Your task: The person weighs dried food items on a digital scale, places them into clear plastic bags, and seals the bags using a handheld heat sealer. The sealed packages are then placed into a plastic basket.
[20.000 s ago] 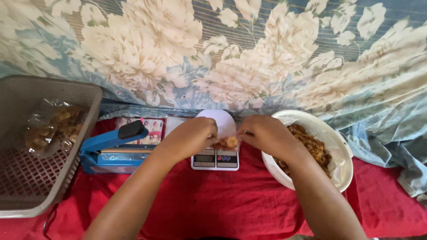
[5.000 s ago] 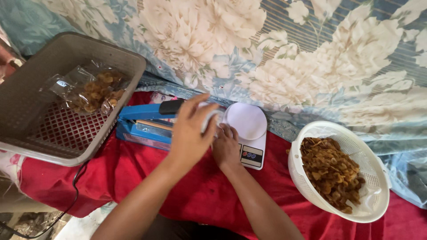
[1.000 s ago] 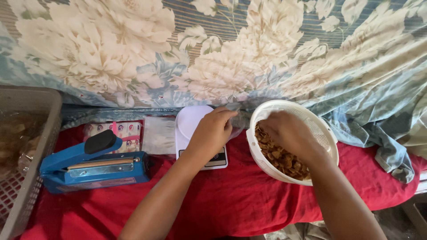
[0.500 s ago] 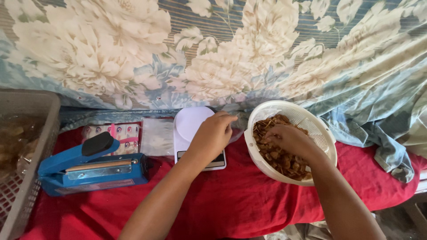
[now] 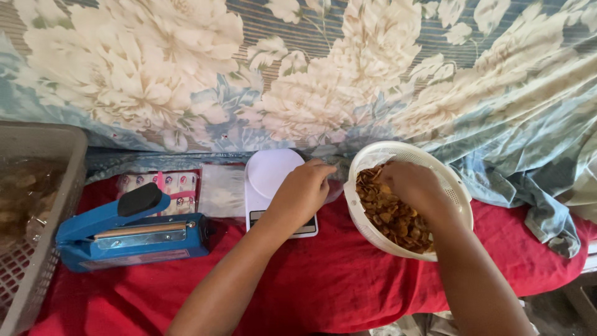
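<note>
Lifting right hand point(image 5: 413, 186) from snacks point(image 5: 388, 214), left hand point(image 5: 301, 193) unmoved

From my seat at the feed I see only two forearms and two hands, nothing more of the body. Both arms are bare from the lower edge of the picture up to the wrists: no sleeve, cuff or glove shows anywhere on them. The left hand point(image 5: 298, 196) carries no ring, watch or band that I can make out, and the right hand point(image 5: 413, 186) is just as plain. I cannot make out the fingernails. Shoulders, torso and clothing lie outside the view.
</note>
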